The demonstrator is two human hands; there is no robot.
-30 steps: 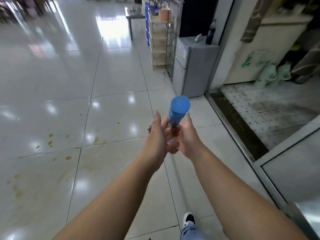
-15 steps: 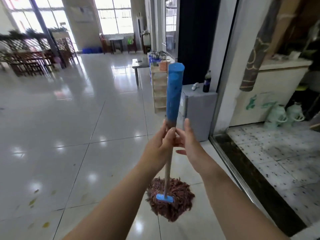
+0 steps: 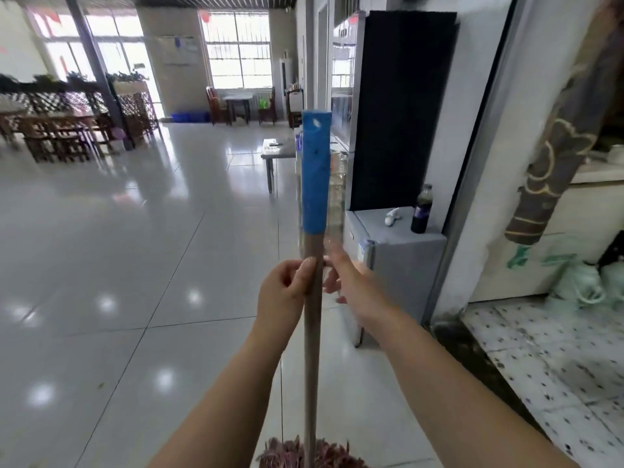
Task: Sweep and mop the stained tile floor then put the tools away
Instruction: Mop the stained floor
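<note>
A mop stands upright in front of me, its pale wooden handle point(image 3: 311, 349) topped by a blue grip point(image 3: 315, 170). The reddish-brown mop head point(image 3: 287, 452) rests on the glossy white tile floor point(image 3: 141, 265) at the bottom edge of the view. My left hand point(image 3: 287, 292) is wrapped around the handle just below the blue grip. My right hand point(image 3: 351, 282) is beside the handle on its right, fingers spread and blurred; only the fingertips reach the handle.
A small grey fridge point(image 3: 395, 261) with a dark bottle point(image 3: 422, 211) on top stands just right of the mop. Behind it rises a tall black cabinet point(image 3: 401, 106). A speckled-floor side room point(image 3: 553, 359) opens on the right. A low table point(image 3: 278, 152) and wooden furniture point(image 3: 64, 133) stand farther off.
The view has tilted up from the stained floor to the room. The mop went from pointing at me to standing upright, and my right hand has loosened from the handle.
</note>
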